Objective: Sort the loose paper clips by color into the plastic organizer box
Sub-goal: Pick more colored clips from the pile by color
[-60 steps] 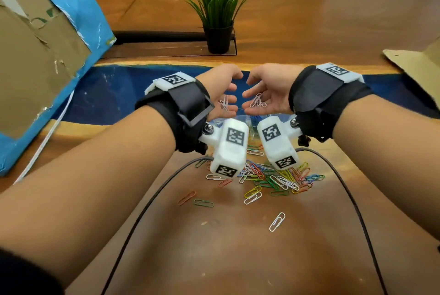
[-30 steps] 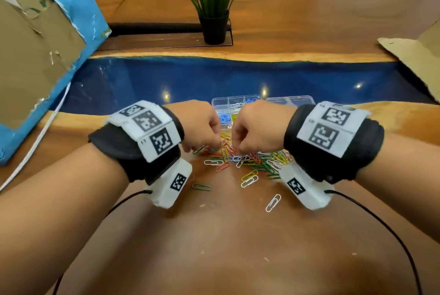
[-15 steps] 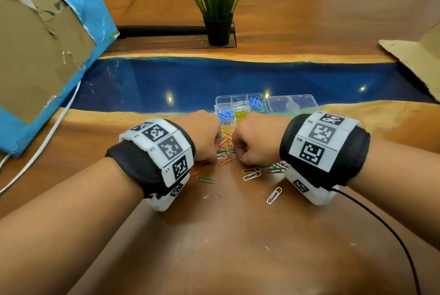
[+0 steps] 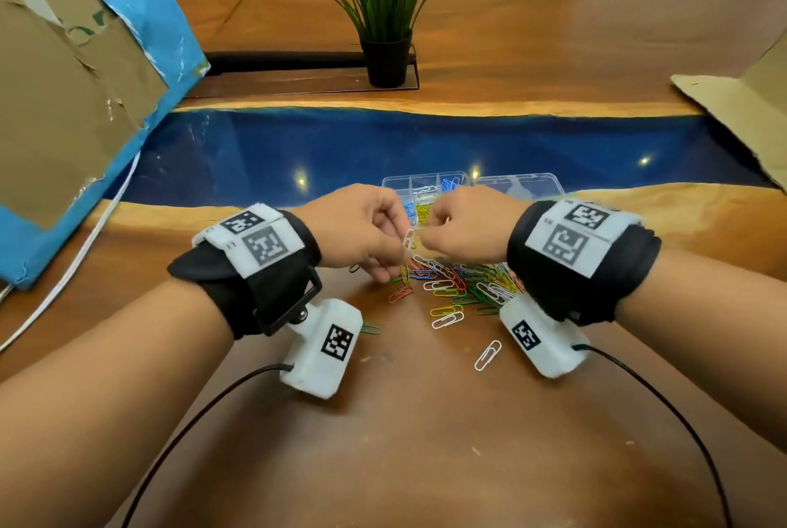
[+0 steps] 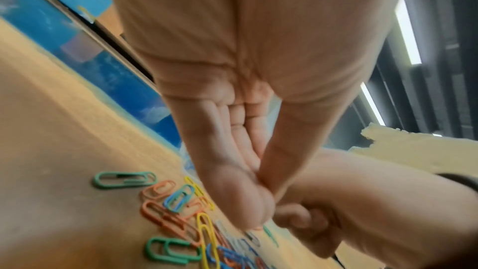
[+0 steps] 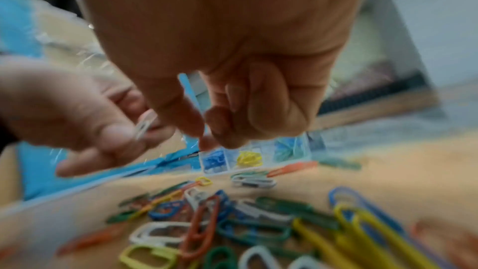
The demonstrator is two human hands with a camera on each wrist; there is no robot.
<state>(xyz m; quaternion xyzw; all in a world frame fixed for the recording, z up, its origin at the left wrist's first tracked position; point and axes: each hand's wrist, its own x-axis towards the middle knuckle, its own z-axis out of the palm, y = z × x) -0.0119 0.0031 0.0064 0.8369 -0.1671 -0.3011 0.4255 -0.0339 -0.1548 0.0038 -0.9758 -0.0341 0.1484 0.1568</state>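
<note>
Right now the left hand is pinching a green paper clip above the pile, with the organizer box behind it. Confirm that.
Not quite: the paper clip pinched by the left hand is white, not green, as the head view shows. The rest holds: it is above the pile, with the organizer box behind.

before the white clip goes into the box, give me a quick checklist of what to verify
1. White paper clip pinched in left hand: ok.
2. Right hand empty: cannot tell; its fingers are curled at the clip, too blurred to judge.
3. Organizer box open, within reach beyond the hands: ok.
4. White compartment spotted: ok, white clips lie in a middle cell.
5. Blue clips and yellow clips in separate cells: ok.
6. Pile still to sort: not ok, many clips remain.
</note>
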